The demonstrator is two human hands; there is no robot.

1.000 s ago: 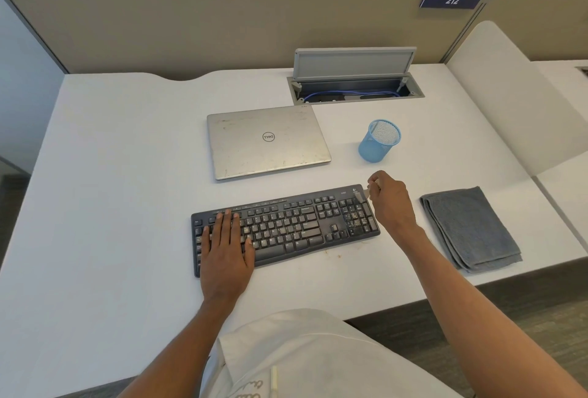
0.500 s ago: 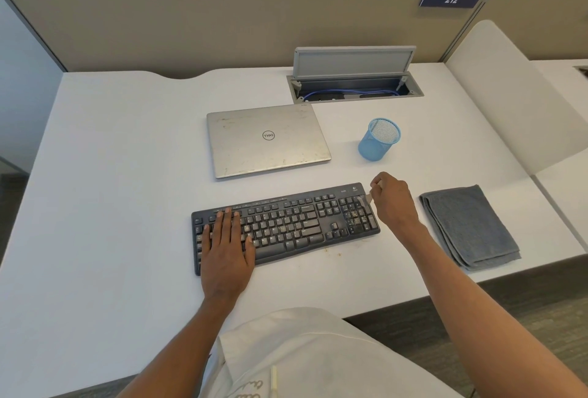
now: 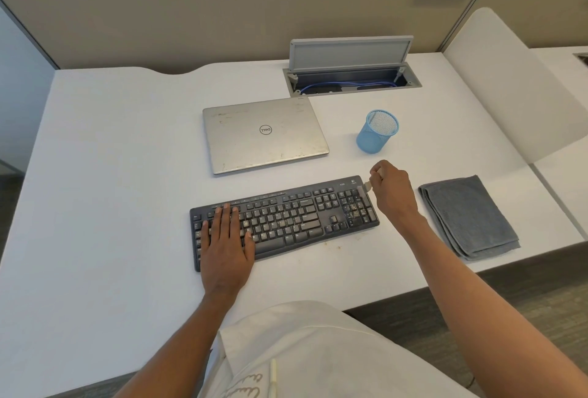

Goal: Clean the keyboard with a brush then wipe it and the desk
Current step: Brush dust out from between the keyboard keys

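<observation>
Item: keyboard (image 3: 286, 219), black, lying near the front edge of the counter (image 3: 111, 174), with a closed laptop (image 3: 264, 135) behind it and a folded grey cloth (image 3: 469, 216) well to its right. I noted the left grip (image 3: 224, 238) spread flat, pressing on the left-hand keys. The right grip (image 3: 393, 190) pinched a small pale brush (image 3: 366, 187), its bristles at the keyboard's far right corner above the number pad, where I saw a patch of crumbs (image 3: 354, 211). Risks, as I judged them: a hard flick could throw crumbs onto the cloth, soiling what must wipe later, or toward the blue mesh cup (image 3: 377, 131). Strokes toward the main keys could drive grit under the caps. A lighter palm could let the keyboard skate.
</observation>
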